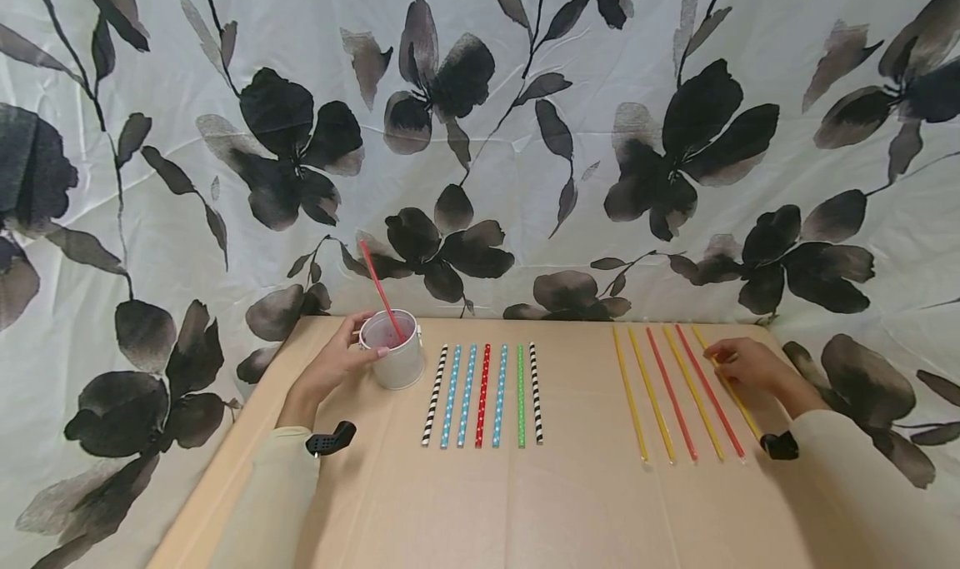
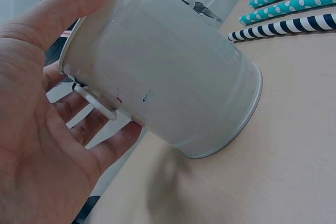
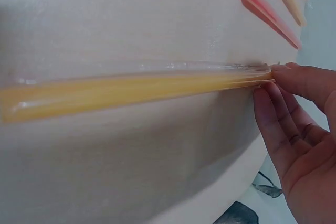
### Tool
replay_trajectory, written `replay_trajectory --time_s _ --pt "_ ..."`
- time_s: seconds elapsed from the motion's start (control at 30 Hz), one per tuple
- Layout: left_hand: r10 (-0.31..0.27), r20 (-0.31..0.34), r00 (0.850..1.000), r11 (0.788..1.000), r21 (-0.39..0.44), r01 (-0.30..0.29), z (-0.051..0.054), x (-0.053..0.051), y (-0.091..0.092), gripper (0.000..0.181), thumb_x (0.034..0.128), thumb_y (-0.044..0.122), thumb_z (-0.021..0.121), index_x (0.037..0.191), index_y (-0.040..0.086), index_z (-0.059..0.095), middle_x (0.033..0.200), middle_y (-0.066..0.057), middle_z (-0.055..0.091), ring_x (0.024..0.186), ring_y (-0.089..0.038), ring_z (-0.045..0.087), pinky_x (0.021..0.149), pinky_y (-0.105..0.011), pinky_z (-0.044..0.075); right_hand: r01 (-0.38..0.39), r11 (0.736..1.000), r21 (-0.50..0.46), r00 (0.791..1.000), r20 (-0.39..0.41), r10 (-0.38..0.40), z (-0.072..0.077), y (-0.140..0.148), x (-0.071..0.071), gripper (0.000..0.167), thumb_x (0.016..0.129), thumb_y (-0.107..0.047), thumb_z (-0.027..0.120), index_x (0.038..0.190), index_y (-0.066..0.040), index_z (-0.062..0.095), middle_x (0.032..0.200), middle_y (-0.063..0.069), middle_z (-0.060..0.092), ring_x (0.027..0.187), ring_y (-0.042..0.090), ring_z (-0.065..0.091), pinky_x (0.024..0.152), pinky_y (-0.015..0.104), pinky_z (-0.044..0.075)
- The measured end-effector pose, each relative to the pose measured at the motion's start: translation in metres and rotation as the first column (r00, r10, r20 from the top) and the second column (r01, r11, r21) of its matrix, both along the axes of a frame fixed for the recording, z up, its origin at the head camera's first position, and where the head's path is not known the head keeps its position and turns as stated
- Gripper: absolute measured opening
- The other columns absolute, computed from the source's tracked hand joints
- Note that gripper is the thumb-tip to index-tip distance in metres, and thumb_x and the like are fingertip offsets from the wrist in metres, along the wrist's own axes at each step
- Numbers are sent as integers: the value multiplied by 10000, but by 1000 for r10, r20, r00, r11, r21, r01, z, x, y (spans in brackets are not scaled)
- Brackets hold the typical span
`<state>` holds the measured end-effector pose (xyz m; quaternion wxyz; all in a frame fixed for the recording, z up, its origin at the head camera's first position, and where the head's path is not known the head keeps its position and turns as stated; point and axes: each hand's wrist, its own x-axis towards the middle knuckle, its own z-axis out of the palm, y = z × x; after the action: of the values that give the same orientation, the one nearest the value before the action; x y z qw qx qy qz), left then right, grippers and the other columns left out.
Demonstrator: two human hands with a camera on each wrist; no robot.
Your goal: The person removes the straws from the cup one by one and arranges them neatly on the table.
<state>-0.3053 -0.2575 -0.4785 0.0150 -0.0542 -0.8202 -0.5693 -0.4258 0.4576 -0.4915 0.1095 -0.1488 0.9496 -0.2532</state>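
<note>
My left hand (image 1: 337,362) grips a small white metal bucket (image 1: 400,369) near its rim. In the left wrist view the thumb lies on the rim of the bucket (image 2: 168,66), with the other fingers behind it. One red straw (image 1: 379,286) leans out of the bucket's mouth. On the right, my right hand (image 1: 753,371) pinches the far end of a yellow straw (image 1: 741,408). The right wrist view shows this yellow straw (image 3: 121,94) inside a clear wrapper, its far end between thumb and fingertips.
Patterned straws, striped, dotted and starred, lie in a row mid-table, among them a red one (image 1: 483,396) and a green one (image 1: 521,396). Wrapped yellow and red straws (image 1: 671,394) lie left of my right hand. Behind the wooden table (image 1: 465,502) hangs a flowered cloth (image 1: 555,219).
</note>
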Motion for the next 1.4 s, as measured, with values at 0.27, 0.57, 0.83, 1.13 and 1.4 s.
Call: replay_trajectory --time_s 0.27,0.57,0.83,1.13,1.4 --pt "1 16 1000 1000 19 -1 0 0 -1 859 910 209 772 1588 153 247 1575 -173 313 1423 -430 313 1110 -615 274 21 1000 15 999 -43 -20 -1 -2 -4 328 945 -22 632 1250 98 613 1113 273 613 939 338 614 752 388 588" --pt "5 14 1000 1000 3 -5 1 0 0 854 908 234 778 1580 156 258 1568 -163 326 1412 -416 334 1098 -585 305 -5 1000 -5 985 -174 4 17 -22 -2 313 979 -75 625 1243 94 626 1152 309 637 985 433 647 772 463 584" --pt "3 29 1000 1000 10 -3 1 -2 0 852 915 180 763 1582 97 240 1578 -210 297 1424 -459 300 1109 -617 277 -43 987 -156 988 -151 19 40 -66 7 348 1017 -148 616 1284 75 610 1189 274 637 1019 405 659 773 375 579" --pt "3 14 1000 1000 10 -3 1 0 2 852 905 233 781 1578 157 264 1570 -150 324 1414 -404 332 1100 -590 304 -116 962 -249 984 -159 78 55 -113 9 378 1014 -166 630 1354 -5 594 1207 226 650 1076 375 639 823 354 567" --pt "-1 2 1000 1000 6 1 0 -1 0 848 904 242 780 1575 151 270 1568 -153 332 1415 -409 333 1105 -598 301 -205 930 -305 970 -192 151 62 -154 7 424 1007 -187 648 1394 -30 575 1273 175 657 1147 336 620 903 397 528"
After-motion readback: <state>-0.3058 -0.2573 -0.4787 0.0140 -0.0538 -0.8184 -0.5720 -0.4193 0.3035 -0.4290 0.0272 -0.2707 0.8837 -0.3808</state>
